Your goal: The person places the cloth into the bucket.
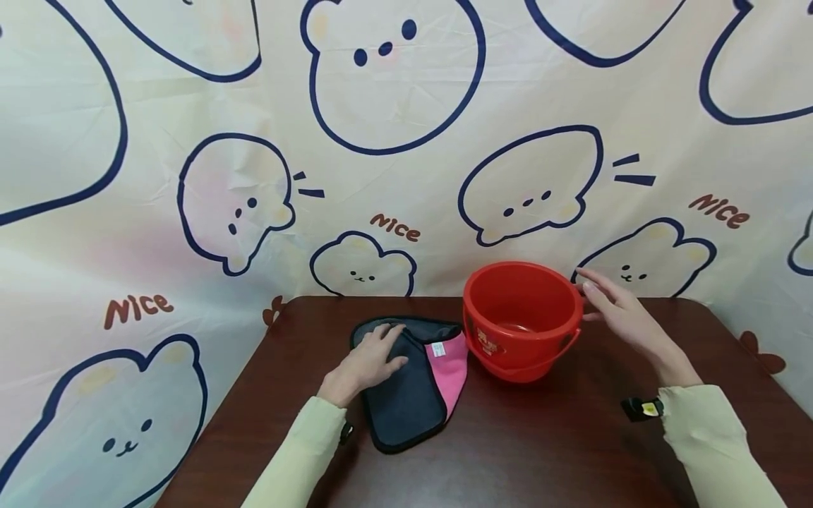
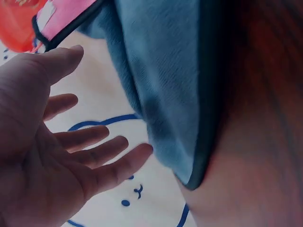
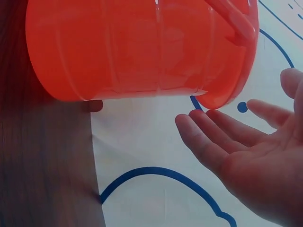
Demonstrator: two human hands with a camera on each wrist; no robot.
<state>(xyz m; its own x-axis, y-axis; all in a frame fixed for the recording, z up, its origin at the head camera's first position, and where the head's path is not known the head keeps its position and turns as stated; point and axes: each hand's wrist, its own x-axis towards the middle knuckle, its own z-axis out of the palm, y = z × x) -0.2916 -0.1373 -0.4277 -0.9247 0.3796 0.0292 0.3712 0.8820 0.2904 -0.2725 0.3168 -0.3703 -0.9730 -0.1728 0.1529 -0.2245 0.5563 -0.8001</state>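
A red plastic bucket (image 1: 521,353) stands upright toward the back of the table, its handle lowered against the front. My right hand (image 1: 625,317) is at the bucket's right side near the rim, its fingers loosely extended; in the right wrist view the fingertips (image 3: 187,124) appear just apart from the bucket (image 3: 137,52). Left of the bucket lies a dark grey cloth (image 1: 406,395) with black edging, one corner folded to show a pink side (image 1: 449,370) and a white label. Over the cloth hovers my left hand (image 1: 368,356), fingers spread and holding nothing.
The dark brown table (image 1: 540,451) has its back edge against a pale curtain (image 1: 394,190) printed with blue bear outlines. The bucket's left side is close to the pink part of the cloth.
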